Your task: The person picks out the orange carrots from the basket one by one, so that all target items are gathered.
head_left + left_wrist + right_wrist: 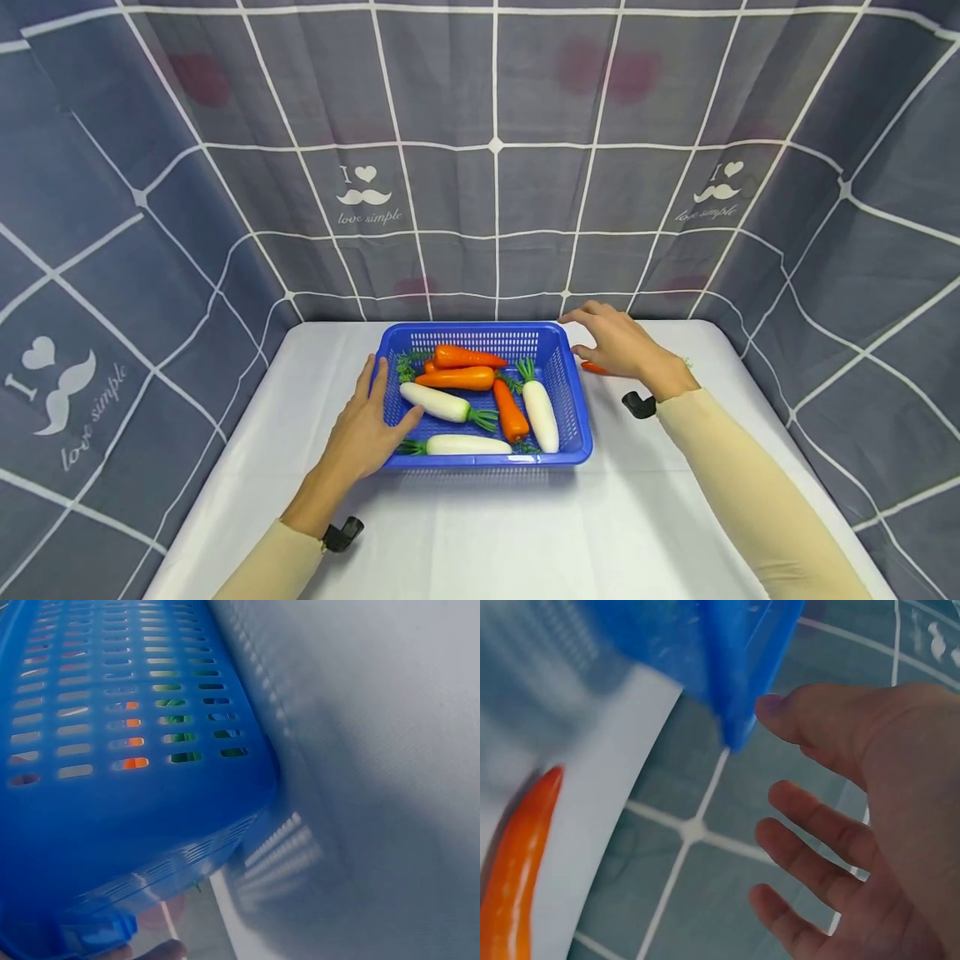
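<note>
A blue plastic basket (582,457) stands on the white table, holding several orange carrots (455,379) and three white radishes (542,417) with green tops. My left hand (365,433) lies at the basket's left rim, fingers extended along the outside and thumb reaching over the front left part. Only its fingertips (166,951) show in the left wrist view, by the basket's end. Near the far right corner hovers my right hand (617,340), its fingers spread and loosely bent around nothing. Below it another carrot (521,862) lies on the table, partly hidden in the head view.
The white tablecloth (495,533) covers the table around the basket. Grey-blue checked curtains (450,192) rise behind the table and on both sides. A black strap mount sits on each wrist.
</note>
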Tool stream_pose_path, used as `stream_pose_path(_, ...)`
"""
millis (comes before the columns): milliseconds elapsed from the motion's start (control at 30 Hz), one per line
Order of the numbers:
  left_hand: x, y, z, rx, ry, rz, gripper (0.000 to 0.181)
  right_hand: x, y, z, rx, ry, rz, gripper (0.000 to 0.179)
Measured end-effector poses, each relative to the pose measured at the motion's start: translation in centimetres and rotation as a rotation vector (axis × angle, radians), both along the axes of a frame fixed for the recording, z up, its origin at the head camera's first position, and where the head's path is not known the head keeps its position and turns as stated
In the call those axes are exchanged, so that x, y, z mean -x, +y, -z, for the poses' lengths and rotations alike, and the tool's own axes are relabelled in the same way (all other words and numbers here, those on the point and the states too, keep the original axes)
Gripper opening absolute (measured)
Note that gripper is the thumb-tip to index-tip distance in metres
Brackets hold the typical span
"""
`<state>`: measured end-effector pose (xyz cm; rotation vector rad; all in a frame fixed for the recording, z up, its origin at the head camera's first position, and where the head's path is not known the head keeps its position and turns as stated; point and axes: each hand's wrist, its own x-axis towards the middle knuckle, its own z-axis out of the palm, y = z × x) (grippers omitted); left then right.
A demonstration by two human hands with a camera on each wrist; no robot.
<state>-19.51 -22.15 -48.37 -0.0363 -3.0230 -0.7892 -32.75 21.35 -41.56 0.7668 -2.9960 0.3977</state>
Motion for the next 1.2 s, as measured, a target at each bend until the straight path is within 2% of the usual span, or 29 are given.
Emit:
stream_pose_path(233,-0.1,-0.1,-0.1,-0.003,-0.006,-0.007,0.113,0.1,-3.7,-0.7,-0.002,0.017,-0.113,0.055)
stream_pose_path(433,-0.1,-0.1,-0.1,-0.007,-0.008,-0.008,0.113,0.3,-6.9,-0.7,0.003,-0.024,-0.177,0.057)
stream_pose_path(733,-0.2,0.0,0.0,-0.013,-0.022,-0.013,0.112,1.0,-11.9,0.7,0.017,-0.138,-0.248,0.059)
stream_pose_path(933,-0.1,0.2,0.0,-0.012,-0.026,-0.015,0.111,1.3,-14.5,1.5,0.039,-0.231,-0.252,0.062)
stream_pose_path(1200,0.0,0.1,0.0,-0.005,-0.02,-0.013,0.11,2.1,-16.7,3.1,0.057,-0.24,-0.291,0.062)
